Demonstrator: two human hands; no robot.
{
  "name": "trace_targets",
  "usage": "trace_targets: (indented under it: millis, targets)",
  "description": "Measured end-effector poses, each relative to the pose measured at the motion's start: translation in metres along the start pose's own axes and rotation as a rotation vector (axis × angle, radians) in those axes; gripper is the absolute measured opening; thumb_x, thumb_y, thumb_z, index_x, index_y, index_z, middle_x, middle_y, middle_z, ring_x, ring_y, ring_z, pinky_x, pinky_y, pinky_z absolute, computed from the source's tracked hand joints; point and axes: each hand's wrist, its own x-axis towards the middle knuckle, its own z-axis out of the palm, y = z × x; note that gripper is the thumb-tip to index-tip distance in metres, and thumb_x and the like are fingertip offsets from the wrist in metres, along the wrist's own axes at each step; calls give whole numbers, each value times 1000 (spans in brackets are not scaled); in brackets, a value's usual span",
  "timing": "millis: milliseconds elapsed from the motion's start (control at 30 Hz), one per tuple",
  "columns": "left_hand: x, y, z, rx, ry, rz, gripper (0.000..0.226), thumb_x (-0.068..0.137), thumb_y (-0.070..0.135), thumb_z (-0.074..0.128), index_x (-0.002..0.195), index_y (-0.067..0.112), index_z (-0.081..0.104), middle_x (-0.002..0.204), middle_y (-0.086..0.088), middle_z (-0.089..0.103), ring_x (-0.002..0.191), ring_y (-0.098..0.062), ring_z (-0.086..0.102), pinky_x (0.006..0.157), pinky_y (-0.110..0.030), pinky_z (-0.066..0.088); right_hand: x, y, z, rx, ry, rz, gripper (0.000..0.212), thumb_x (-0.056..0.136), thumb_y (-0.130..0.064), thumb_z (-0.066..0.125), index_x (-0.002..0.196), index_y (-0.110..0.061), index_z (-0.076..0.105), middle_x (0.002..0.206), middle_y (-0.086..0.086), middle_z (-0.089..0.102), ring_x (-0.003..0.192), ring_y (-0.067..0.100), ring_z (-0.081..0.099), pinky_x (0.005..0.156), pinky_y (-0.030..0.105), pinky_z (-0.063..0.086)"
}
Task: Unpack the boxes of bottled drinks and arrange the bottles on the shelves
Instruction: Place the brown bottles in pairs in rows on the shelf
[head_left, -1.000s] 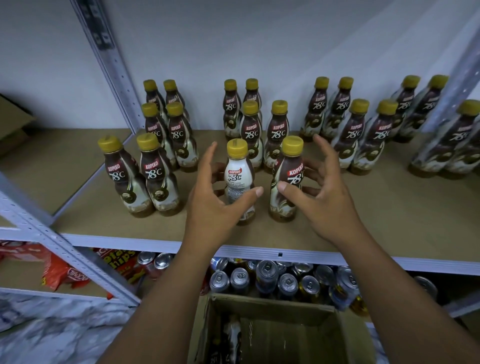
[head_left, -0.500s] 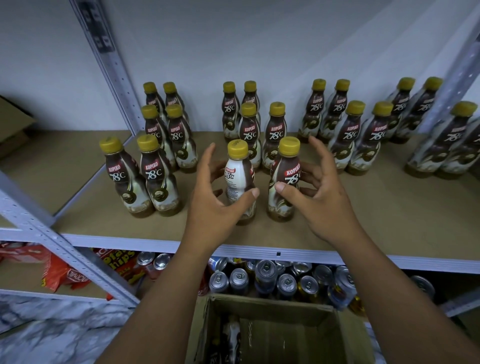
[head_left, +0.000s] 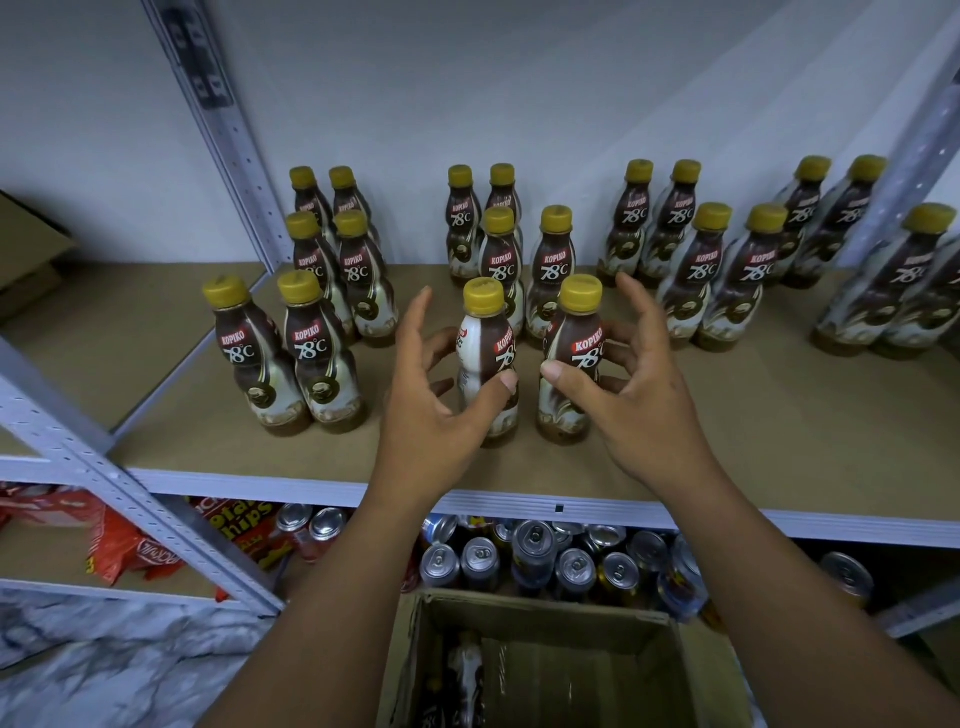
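Two bottles (head_left: 487, 364), one within each grip (head_left: 431, 415)

Shop stockroom: slotted metal shelving (head_left: 218, 122) holds rowed bottles (head_left: 558, 275); below it, cans (head_left: 530, 558) and snack packets (head_left: 130, 551).

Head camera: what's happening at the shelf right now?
A person is stocking coffee bottles. The left hand grips one front bottle and the right hand grips the neighbouring bottle, both standing upright on the shelf. The open box below holds at least one packed bottle.
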Motion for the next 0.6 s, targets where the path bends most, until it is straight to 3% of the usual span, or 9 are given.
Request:
trace_targets:
  millis: [67,133,233,300,433,500,600]
  targets:
    - [0,1,0,5,12,7,101,78,42,85,158,43,23,137,16,57,133,2,48,108,-38,47,2,-1,3,-2,16,-2,95,79,-42,85,152,-51,25,125,-30,56,115,-9,57,97,27,51]
    - [0,0,2,8,7,12,102,77,39,87,158,41,24,135,21,57,132,1,50,107,-37,48,4,0,4,-26,29,-27,91,80,-39,85,151,-45,30,117,-39,57,111,-7,60,97,31,54]
    - [-1,0,4,11,-3,13,100,81,29,87,159,37,25,134,23,54,130,3,51,96,-15,48,5,0,-1,30,2,-25,88,80,-35,82,150,-46,29,123,-21,65,119,2,61,105,44,51]
    - [-1,0,3,10,3,15,98,82,26,86,158,38,26,133,18,57,128,3,52,89,-8,47,5,-1,-4,78,-10,-20,92,77,-35,74,152,-48,23,134,-11,61,129,2,55,109,47,47]
    - [0,0,2,19,22,22,98,81,27,86,158,39,26,131,13,60,125,3,53,94,-14,48,3,-3,-6,78,-28,-25,99,77,-44,78,155,-46,17,145,-6,52,134,-2,47,112,35,42]
    - [1,-1,2,12,25,21,96,82,25,86,157,39,27,131,14,60,125,4,53,96,-19,49,3,-2,-5,31,-20,-31,100,79,-43,84,156,-43,19,143,-10,52,131,-5,48,106,26,41]
    - [2,-1,4,25,28,30,91,82,27,86,152,46,30,131,22,57,125,5,53,96,-20,51,5,-1,-3,-36,10,-55,89,81,-41,84,152,-39,30,132,-13,58,123,-2,55,101,25,46]
